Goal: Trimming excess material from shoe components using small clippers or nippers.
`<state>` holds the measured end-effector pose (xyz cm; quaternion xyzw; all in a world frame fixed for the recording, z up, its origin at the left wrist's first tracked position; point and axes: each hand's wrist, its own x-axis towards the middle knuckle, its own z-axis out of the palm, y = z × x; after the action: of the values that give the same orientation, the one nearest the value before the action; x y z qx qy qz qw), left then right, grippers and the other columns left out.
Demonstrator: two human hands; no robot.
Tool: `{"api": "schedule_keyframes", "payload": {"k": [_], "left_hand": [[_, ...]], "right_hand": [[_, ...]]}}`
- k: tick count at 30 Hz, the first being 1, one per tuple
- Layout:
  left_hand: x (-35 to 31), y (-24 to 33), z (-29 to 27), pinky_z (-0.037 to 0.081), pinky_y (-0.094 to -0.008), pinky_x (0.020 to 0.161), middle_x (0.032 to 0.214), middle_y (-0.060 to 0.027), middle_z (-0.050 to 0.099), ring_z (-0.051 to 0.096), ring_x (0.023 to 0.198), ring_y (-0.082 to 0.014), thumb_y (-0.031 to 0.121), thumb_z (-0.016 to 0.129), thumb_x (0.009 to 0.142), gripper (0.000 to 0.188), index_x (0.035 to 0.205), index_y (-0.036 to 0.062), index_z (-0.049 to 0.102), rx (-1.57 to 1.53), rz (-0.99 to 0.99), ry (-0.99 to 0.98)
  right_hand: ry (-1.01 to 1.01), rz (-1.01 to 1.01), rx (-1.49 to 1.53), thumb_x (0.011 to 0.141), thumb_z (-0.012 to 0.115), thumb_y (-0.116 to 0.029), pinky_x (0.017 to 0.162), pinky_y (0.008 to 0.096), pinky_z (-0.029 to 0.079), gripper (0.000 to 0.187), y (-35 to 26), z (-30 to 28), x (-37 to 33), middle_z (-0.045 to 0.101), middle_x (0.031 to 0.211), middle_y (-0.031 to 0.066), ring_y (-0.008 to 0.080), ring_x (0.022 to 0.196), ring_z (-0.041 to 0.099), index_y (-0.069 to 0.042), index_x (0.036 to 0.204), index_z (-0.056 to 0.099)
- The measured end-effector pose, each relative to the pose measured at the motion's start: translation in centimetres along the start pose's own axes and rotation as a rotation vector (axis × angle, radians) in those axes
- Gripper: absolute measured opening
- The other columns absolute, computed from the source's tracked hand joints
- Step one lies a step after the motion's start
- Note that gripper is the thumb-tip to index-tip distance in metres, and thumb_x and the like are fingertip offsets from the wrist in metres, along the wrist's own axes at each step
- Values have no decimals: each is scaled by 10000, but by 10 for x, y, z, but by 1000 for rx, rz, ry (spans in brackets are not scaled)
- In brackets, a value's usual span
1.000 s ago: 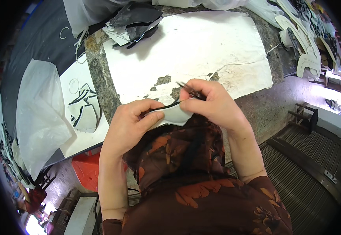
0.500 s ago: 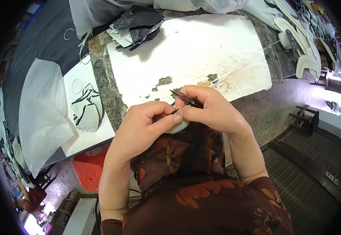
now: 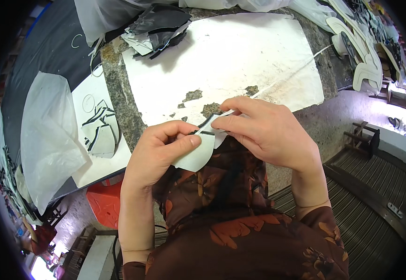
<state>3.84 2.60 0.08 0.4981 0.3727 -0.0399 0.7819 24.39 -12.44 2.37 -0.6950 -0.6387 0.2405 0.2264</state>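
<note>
My left hand [image 3: 158, 151] is closed, thumb and forefinger pinching a pale, curved cut piece [image 3: 196, 156] with dark edging, held just above my lap at the table's near edge. My right hand [image 3: 275, 130] pinches a narrow white tape [image 3: 289, 78] against the piece's dark edge. That tape stretches up and right across the white sheet [image 3: 231, 51] toward a spool [image 3: 339, 45]. A small dark tip shows under the right fingers; whether the dark pointed tool is still in that palm is hidden.
A stack of black and white cut pieces [image 3: 168, 23] lies at the back of the stone slab [image 3: 114, 79]. More dark-edged pieces [image 3: 104, 140] sit at left beside a clear plastic bag [image 3: 51, 140]. A red stool [image 3: 104, 203] stands below the table's left side.
My right hand has turned over and now pinches white tape, drawn out across the sheet. The dark pointed tool no longer shows plainly. The pale piece has come into fuller view below my left fingers.
</note>
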Motion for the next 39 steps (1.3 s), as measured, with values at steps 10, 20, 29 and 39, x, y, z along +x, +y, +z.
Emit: {"api": "schedule_keyframes", "payload": {"k": [10,20,29,39], "left_hand": [[3,-9,16,488,-206,738,926,14,714,598,815,-37,90,741,962,181,1117,-5,739,-26,81,20],[7,-10,28,510,-214,773,945,2,721,633,861,-52,90,740,963,187,1125,-3,739,-64,137,42],[7,-10,25,515,-223,778,933,-15,717,639,859,-66,90,751,953,196,1123,-8,741,-46,140,94],[9,-7,26,493,-214,749,913,1,717,618,834,-49,89,754,944,179,1093,-10,749,-32,126,87]], "right_hand": [[-30,-16,127,947,685,-277,685,414,546,261,6,-2,2,679,874,106,326,813,684,-94,1129,719],[0,-11,194,974,668,-287,692,409,537,230,10,-1,2,673,874,78,308,832,671,-90,1087,708],[-16,-5,67,947,700,-223,688,383,549,228,7,-10,0,702,903,97,310,800,686,-62,1106,726],[-13,-1,79,952,692,-246,706,386,553,252,10,-4,2,703,921,96,318,821,688,-59,1120,714]]}}
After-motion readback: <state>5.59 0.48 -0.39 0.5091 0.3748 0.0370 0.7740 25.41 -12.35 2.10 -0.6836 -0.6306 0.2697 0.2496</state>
